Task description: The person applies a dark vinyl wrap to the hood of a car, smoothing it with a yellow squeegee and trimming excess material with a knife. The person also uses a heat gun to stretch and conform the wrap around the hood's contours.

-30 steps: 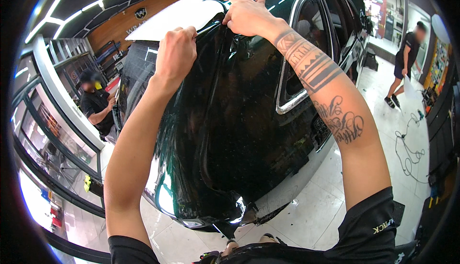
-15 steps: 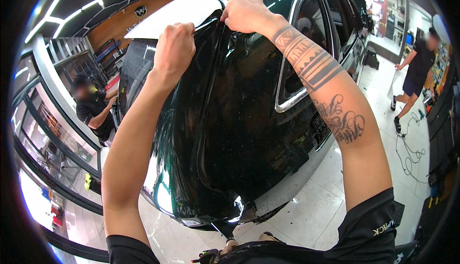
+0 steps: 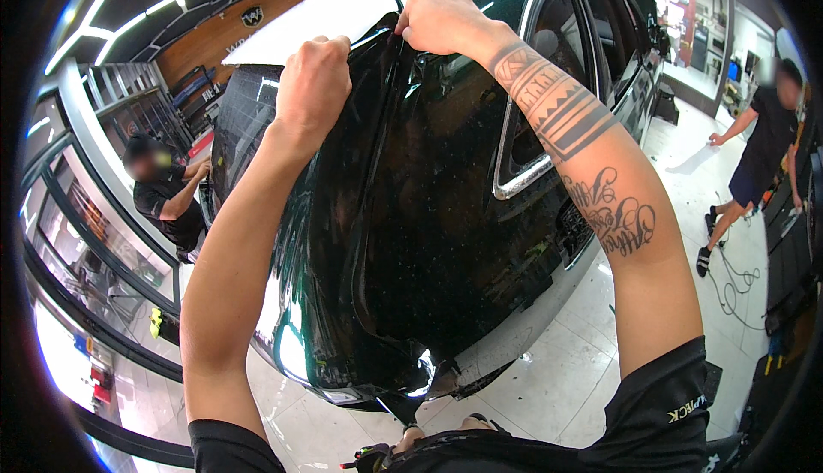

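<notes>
Both my arms reach up to the rear corner of a dark green car (image 3: 463, 250). Glossy film (image 3: 377, 130) runs down this corner in long folds and creases. My left hand (image 3: 315, 83) is closed in a fist at the film's upper edge, by the rear window. To its right and a little higher, my right hand (image 3: 441, 14) pinches the film's top, its upper fingers bent over the roof edge. The fingertips of both hands are partly hidden. Beside them, a bright white surface (image 3: 317, 23) spans the back of the roof; whether panel or sheet I cannot tell.
One person (image 3: 167, 186) in black works at the car's far left side. Another person (image 3: 763, 138) stands on the right, near a cable (image 3: 737, 293) lying on the tiled floor (image 3: 549, 379). Glass doors (image 3: 94, 241) line the left. A chrome-framed side window (image 3: 531, 143) lies below my right forearm.
My hands stay almost where they were, with the film still held. The person on the right has shifted rightward and closer, one arm now stretched out. The person on the left has moved slightly.
</notes>
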Motion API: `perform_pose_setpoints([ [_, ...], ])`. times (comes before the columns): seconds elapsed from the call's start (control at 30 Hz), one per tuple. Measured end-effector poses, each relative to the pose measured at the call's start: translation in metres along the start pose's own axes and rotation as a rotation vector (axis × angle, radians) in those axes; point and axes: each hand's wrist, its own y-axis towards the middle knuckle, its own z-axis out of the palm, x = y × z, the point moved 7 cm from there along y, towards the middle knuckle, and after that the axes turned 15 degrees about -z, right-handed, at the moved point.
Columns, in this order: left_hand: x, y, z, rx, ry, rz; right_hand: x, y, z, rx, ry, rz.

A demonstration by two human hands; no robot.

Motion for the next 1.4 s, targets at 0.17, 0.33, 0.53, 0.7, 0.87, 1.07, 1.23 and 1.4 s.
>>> perform_pose_setpoints([
  [0.17, -0.012, -0.005, -0.001, -0.010, 0.139, -0.004, -0.001, -0.002, -0.001, 0.000, 0.037, -0.028],
  [0.33, -0.014, -0.004, -0.002, -0.037, 0.171, 0.017, -0.003, 0.004, 0.004, -0.010, -0.001, -0.032],
  [0.53, -0.013, -0.002, -0.002, 0.033, 0.114, -0.004, -0.007, 0.007, 0.011, -0.039, -0.020, -0.029],
  [0.7, -0.008, -0.003, -0.004, 0.000, 0.101, 0.018, 0.000, 0.006, 0.001, -0.019, 0.013, -0.026],
  [0.87, -0.006, -0.004, -0.004, 0.011, 0.056, 0.001, 0.001, 0.000, -0.012, 0.043, 0.135, 0.000],
  [1.07, -0.002, -0.006, -0.006, 0.023, 0.014, -0.011, 0.003, -0.001, -0.017, 0.081, 0.134, -0.001],
  [1.23, 0.000, -0.008, -0.008, 0.027, 0.003, -0.016, 0.002, -0.002, -0.019, 0.017, 0.135, -0.006],
  [1.4, 0.005, -0.010, -0.010, 0.043, -0.020, -0.006, 0.001, 0.003, -0.016, 0.045, 0.135, -0.009],
])
